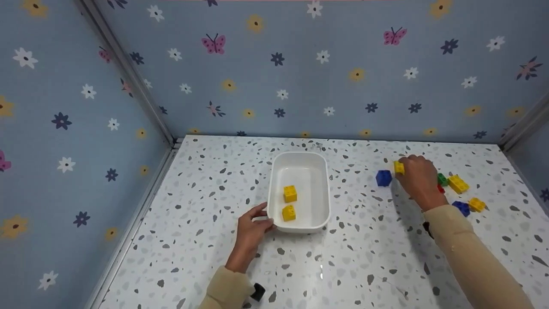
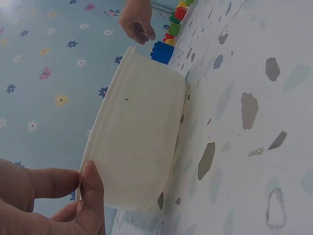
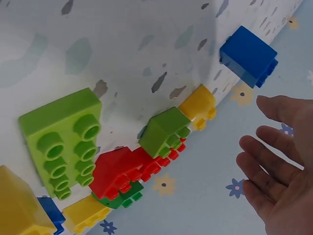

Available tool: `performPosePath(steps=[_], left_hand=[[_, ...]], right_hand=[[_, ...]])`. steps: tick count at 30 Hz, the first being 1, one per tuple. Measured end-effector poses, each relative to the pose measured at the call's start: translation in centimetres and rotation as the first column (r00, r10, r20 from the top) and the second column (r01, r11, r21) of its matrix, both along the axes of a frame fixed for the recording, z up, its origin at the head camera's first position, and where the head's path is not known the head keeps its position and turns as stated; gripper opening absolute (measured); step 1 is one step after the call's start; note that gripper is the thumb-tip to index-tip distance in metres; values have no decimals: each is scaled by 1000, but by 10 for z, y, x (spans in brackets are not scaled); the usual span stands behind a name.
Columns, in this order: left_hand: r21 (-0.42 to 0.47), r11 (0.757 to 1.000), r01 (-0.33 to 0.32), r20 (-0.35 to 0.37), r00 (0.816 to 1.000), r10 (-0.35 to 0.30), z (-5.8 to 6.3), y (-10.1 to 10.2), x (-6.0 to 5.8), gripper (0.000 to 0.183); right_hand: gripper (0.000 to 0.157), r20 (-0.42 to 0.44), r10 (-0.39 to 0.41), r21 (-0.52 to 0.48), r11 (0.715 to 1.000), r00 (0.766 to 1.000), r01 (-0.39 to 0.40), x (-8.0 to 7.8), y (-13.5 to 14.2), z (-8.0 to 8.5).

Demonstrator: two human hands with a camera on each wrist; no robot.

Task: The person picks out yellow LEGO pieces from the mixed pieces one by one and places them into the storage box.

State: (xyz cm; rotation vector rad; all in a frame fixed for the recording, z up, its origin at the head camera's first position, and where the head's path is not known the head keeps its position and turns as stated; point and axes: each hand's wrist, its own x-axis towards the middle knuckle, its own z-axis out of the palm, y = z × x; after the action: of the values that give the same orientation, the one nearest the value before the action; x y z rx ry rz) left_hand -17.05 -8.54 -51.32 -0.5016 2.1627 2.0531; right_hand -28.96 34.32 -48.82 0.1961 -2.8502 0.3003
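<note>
My left hand pinches the near left rim of a white plastic tub between thumb and fingers. Two yellow toy bricks lie inside it. Over the loose bricks on the right, my right hand hovers with relaxed, parted fingers and nothing between them, as the right wrist view shows. Nearest to it are a yellow brick and a blue brick, both on the table. Seen from the left wrist, the tub's side wall fills the middle, with the right hand beyond it.
Under and beside the right hand are a light green block, a smaller green brick, red bricks and several yellow and blue ones. A flower-patterned wall closes the back of the speckled table, another the left side.
</note>
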Motion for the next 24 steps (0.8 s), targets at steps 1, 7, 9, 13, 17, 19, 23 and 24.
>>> performPosePath(steps=[1,7,9,13,17,19,23,24], left_hand=[[-2,1000,1,-2,1000,-1,0,0,0,54],[-10,1000,2,-10,1000,-3,1,0,1,55],[-8,1000,0,-9,1000,0,1,0,1,55],[15,1000,0,-24,1000,1,1,0,1,55],[41,999,-2,-36,999,3,0,0,1,56],[42,999,-5,-30,1000,6,0,0,1,56],[32,999,-6,-21,1000,6,0,0,1,55],[27,1000,-4,-21,1000,5,0,0,1,55]], right_hand=[[42,3,-7,3,1000,1000,7,0,0,-1],[43,48,-46,36,998,998,44,-4,2,-5],[43,64,-55,49,997,996,52,-6,3,-6],[44,90,-70,74,995,994,63,-9,3,-7],[44,116,-78,93,993,990,67,-11,3,-9],[43,132,-80,103,992,988,67,-11,3,-10],[42,148,-83,129,990,986,64,-12,3,-13],[41,147,-83,133,989,986,63,-13,2,-13]])
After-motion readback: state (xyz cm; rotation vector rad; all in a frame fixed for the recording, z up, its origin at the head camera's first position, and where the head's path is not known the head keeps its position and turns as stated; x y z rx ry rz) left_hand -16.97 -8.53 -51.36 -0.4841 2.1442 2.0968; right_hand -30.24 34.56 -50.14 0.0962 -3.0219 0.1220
